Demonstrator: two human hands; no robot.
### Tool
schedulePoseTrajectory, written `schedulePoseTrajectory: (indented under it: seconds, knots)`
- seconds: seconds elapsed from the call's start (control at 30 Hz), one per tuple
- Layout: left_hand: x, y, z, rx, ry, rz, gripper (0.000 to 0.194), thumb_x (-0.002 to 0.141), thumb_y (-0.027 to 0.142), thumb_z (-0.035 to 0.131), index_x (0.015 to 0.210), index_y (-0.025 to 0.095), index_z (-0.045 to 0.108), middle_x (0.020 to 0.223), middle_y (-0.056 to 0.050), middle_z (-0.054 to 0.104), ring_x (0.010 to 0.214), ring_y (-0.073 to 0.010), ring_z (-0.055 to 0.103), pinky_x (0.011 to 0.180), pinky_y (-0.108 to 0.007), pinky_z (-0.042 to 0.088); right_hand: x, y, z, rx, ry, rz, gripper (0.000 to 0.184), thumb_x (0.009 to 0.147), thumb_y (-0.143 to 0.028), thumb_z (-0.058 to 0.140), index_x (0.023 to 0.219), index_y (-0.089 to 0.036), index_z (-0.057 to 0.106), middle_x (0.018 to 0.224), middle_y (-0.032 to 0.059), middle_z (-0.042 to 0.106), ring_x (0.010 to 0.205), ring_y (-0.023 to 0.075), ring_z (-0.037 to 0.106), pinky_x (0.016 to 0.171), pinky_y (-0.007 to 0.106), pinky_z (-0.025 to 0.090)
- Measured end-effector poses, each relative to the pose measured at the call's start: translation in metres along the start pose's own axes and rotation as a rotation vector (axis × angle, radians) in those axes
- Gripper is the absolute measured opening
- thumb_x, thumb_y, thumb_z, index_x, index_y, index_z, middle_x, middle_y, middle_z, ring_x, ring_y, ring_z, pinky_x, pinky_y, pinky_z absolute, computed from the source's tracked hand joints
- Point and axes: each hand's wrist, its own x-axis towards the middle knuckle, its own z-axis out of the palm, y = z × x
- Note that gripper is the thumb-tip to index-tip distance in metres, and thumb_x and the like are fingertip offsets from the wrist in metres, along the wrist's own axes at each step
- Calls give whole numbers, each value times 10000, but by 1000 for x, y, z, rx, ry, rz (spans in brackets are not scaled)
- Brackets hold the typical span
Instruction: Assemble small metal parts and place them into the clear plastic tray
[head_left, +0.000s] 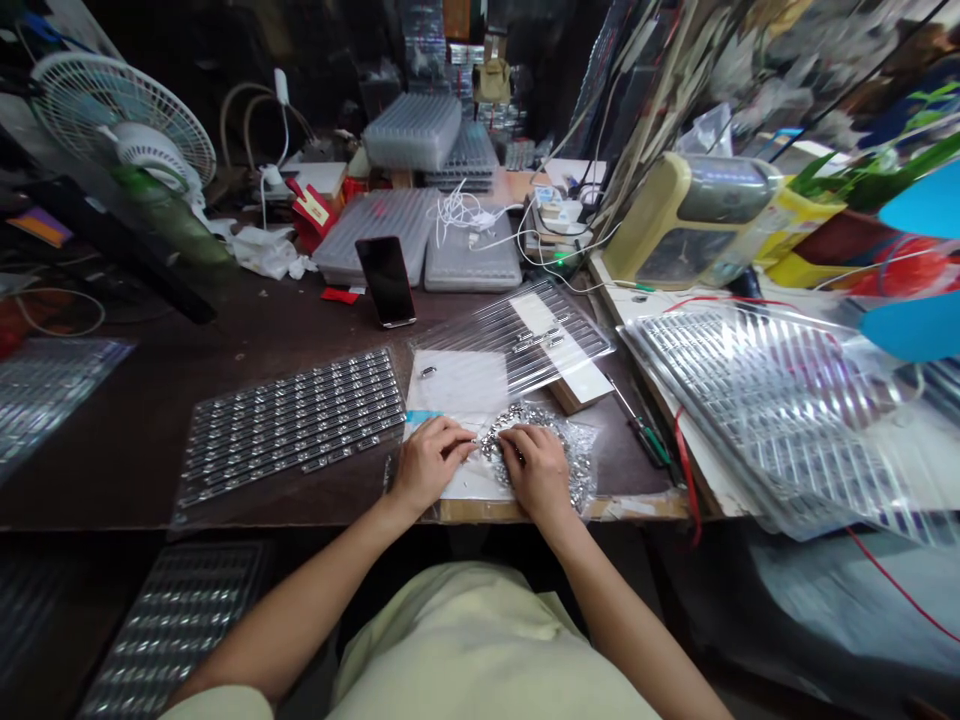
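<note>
Small shiny metal pieces (581, 465) lie heaped on a clear plastic bag at the table's front edge. My right hand (538, 462) rests over this heap, thumb and fingers pinched; what they hold is hidden. Left of it, my left hand (435, 455) is pinched at the heap's edge, above a white sheet (465, 380), on something too small to name. One small dark part (428, 372) sits on the sheet. Behind my hands a clear ribbed tray (480, 325) slants over a white-topped block (577, 375), with several small parts (540, 338) on it.
A tray filled with rows of dark parts (292, 420) lies to the left. A phone (386, 282) stands behind. A green-handled screwdriver (649, 440) lies on the right, beside stacked clear trays (757, 400). A fan (127, 120) stands back left.
</note>
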Motion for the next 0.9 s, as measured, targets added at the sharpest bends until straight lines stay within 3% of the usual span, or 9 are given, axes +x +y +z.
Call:
schedulePoseTrajectory:
  seconds: [0.3,0.57,0.67,0.9]
  knots:
    - [-2,-3,5,52,-32,4,102,813,262,661,888,252,730,861,-15,675,831,-157,603,777,-284,460,-1,1,1,59,20,-4,139,869,-151,521,917,-198,643,908,45,678,863,195,562,798,325,411]
    - [-2,-4,5,-16,2,23,101,807,221,666,879,245,732,858,-16,675,820,-150,609,761,-274,472,1,1,-2,91,42,-13,150,909,-206,508,940,-211,655,907,44,690,864,194,591,788,326,421]
    - [0,-11,-8,19,95,8,129,839,237,626,926,236,721,886,-24,675,833,-155,603,764,-284,465,5,-6,-2,124,16,-22,122,899,-277,563,876,-216,666,853,29,701,809,179,605,756,305,418]
    - [-20,-47,-55,459,287,-126,87,804,315,654,811,266,726,928,-32,652,913,-238,552,814,-379,381,12,-31,18,89,-121,-57,85,858,-307,631,840,-254,695,818,2,691,784,166,566,719,299,363]
